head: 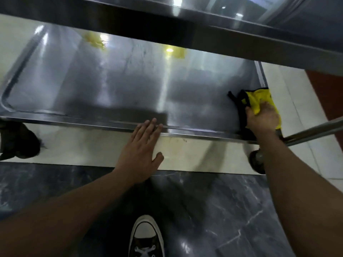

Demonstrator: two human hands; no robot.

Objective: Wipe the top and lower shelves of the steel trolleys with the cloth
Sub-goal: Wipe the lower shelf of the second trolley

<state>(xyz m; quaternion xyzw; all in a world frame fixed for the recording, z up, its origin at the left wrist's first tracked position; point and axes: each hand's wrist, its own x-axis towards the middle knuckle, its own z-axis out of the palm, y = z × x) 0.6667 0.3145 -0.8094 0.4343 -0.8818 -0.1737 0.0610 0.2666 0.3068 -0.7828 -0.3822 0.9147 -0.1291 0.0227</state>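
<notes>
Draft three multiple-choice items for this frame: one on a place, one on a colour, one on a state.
1. Where on the lower shelf does the cloth lie?
A. its left end
B. its right end
C. its middle

2. What colour is the cloth?
A. yellow with black edging
B. plain white
C. red

3. How is the left hand?
A. clenched round a bottle
B. pinching the cloth
C. flat, fingers straight on the shelf's front rim

Key: 1 B, it sits by the right rim, under the right hand; 2 A, yellow fabric, black border; 3 C, fingers lie straight.
</notes>
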